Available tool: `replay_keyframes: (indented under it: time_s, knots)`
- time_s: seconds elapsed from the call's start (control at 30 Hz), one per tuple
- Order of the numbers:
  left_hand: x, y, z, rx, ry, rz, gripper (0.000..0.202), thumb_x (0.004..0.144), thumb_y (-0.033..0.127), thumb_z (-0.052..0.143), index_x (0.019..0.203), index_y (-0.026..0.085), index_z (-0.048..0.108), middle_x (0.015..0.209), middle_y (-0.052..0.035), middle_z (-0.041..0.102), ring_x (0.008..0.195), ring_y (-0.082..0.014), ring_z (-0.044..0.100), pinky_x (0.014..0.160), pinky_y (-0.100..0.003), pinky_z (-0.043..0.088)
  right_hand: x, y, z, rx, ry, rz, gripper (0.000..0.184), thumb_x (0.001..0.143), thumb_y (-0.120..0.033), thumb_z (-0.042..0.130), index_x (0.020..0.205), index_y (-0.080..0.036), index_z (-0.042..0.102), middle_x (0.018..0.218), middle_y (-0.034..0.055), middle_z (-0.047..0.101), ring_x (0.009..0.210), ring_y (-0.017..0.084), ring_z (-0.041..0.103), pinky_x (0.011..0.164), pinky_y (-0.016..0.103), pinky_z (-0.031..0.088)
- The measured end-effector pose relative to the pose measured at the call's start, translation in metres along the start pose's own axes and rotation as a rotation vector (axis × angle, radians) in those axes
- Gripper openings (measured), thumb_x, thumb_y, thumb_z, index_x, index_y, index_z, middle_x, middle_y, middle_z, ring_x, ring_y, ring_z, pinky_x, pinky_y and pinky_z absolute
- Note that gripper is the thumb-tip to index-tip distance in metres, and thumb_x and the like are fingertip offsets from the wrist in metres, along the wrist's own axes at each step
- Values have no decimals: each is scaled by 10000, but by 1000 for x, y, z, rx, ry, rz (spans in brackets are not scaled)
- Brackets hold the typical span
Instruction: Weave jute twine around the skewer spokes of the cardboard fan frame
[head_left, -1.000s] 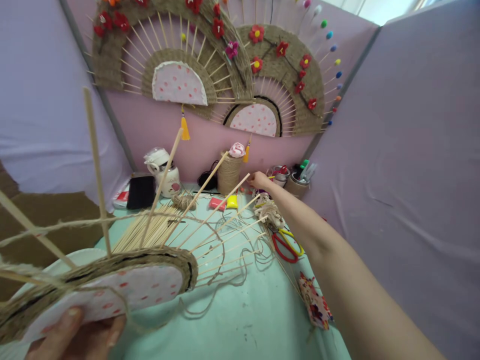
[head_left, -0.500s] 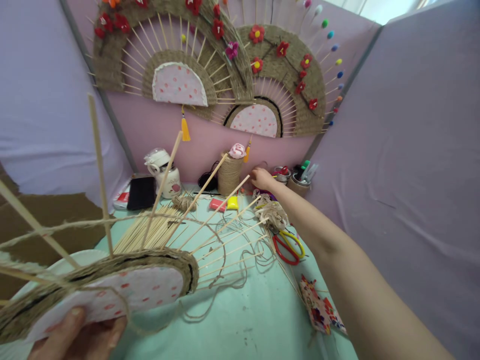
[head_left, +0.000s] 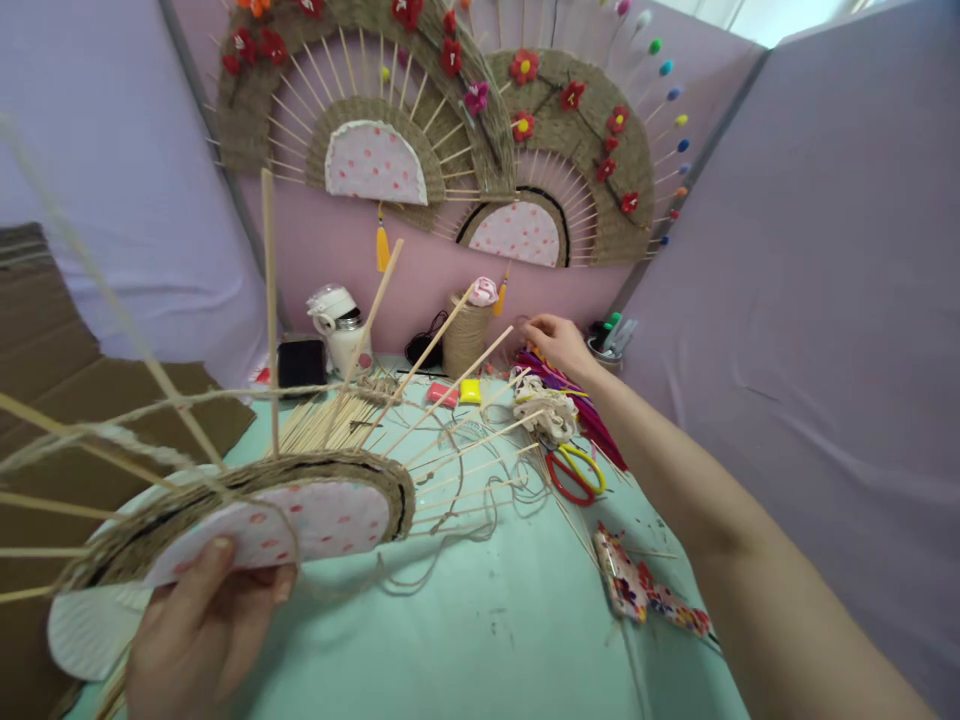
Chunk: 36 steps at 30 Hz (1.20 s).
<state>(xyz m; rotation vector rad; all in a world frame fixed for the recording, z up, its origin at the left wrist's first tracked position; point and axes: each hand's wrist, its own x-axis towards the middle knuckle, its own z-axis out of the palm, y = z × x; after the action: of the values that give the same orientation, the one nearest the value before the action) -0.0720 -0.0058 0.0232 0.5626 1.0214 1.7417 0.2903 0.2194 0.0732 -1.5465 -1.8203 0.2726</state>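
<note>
My left hand (head_left: 206, 625) grips a half-round woven fan (head_left: 375, 472) by its lower edge, thumb on the white cloth centre with pink spots. Brown and black twine bands ring the cloth, and bare wooden sticks spread out from it. A loose strand of twine (head_left: 225, 400) runs across the sticks. Far back on the right, my right hand (head_left: 561, 342) is closed with fingers pinched together, beside the purple and red strips (head_left: 574, 385). Whatever lies at its fingertips is too small to make out. The twine spool (head_left: 466, 338) stands left of that hand.
Scissors with red and yellow handles (head_left: 577, 475) lie near a cream-coloured bundle (head_left: 546, 412). A white bottle (head_left: 345, 335), a pen cup (head_left: 606, 350), pink and yellow packets (head_left: 456, 394) and a bundle of sticks (head_left: 319, 425) are on the table. Finished fans (head_left: 375, 165) hang behind.
My right hand has moved slightly right and up, and its fingers show more clearly. The purple and red strips are more exposed. The fan has shifted right and up in view with my left hand.
</note>
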Motion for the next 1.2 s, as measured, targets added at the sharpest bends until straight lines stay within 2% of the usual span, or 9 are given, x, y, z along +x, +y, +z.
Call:
replay_keyframes:
  time_s: [0.1,0.27,0.43,0.53,0.6,0.7,0.9,1.07,1.2]
  knots:
    - [0,1,6,-84,41,39,234,482,248,821,633,217,646,545,65,631,461,-126,537,332,-229,479,-53,-8,-28,181,35,36,282,831,-394,526,851,-147,661,775,52,704,657,146,602,662,255,469]
    - [4,-4,8,-108,-75,36,226,533,266,817,671,183,658,562,37,649,432,-127,553,354,-235,489,-161,-6,-65,269,21,201,349,802,-530,569,853,-198,664,769,59,708,663,166,620,616,270,489]
    - [2,-4,19,-169,-126,-12,203,572,200,802,723,185,667,636,38,697,522,-141,633,427,-245,556,-260,5,-88,191,1,263,378,786,-587,552,841,-230,664,709,71,689,641,195,626,608,311,507]
    - [-4,-2,37,-203,-206,-17,144,655,154,748,764,195,662,701,43,720,587,-133,660,502,-248,587,-300,10,-102,90,58,302,333,801,-540,538,863,-234,652,777,86,707,698,219,645,669,347,521]
    - [-8,-2,51,-217,-253,-3,78,719,151,700,766,195,657,723,40,721,619,-123,666,532,-235,589,-313,14,-109,-7,42,318,278,815,-465,524,895,-230,649,856,92,715,754,228,650,719,364,519]
    - [-12,-8,70,-258,-300,0,57,758,166,679,788,212,661,787,43,726,688,-120,676,573,-227,593,-318,21,-111,-168,-120,325,236,801,-328,533,970,-218,654,1005,102,700,882,240,644,798,365,496]
    - [-9,-41,80,-316,-286,-61,36,774,187,669,771,223,668,816,47,731,799,-133,684,687,-264,602,-319,31,-85,-382,-457,347,431,703,-278,673,1128,-224,618,1084,110,638,1029,260,579,860,318,435]
    - [-5,-53,74,-327,-235,-138,63,813,203,621,793,226,677,811,28,733,807,-126,680,713,-254,590,-318,33,-73,-370,-490,436,582,666,-236,699,1225,-212,536,1025,94,632,938,241,582,757,285,431]
    - [-5,-50,71,-341,-226,-141,69,810,199,617,789,229,675,827,26,730,811,-127,676,709,-241,584,-315,48,-79,-245,-480,331,518,729,-222,637,1239,-211,544,1086,94,612,977,228,570,857,310,420]
